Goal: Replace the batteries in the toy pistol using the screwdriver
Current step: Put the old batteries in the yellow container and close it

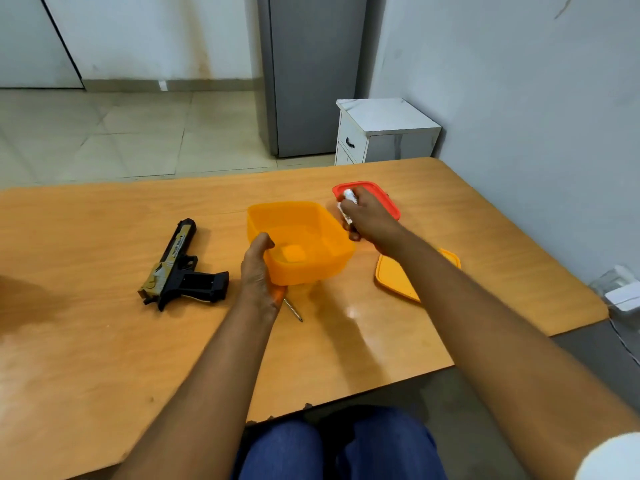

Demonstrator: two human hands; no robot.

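A black and tan toy pistol (180, 268) lies on its side on the wooden table (104, 341), left of centre. My left hand (258, 268) grips the near left corner of an orange plastic container (301, 240). Under that hand lies a screwdriver (292, 308) with an orange handle; its metal shaft points toward me. My right hand (369, 220) holds white batteries (348, 206) just right of the orange container, above a red container (388, 199) behind it.
An orange lid (398, 278) lies flat on the table under my right forearm. A white bedside cabinet (381, 133) and a grey cupboard (311, 74) stand beyond the table's far edge. A white adapter with cable (620, 292) sits off the right edge.
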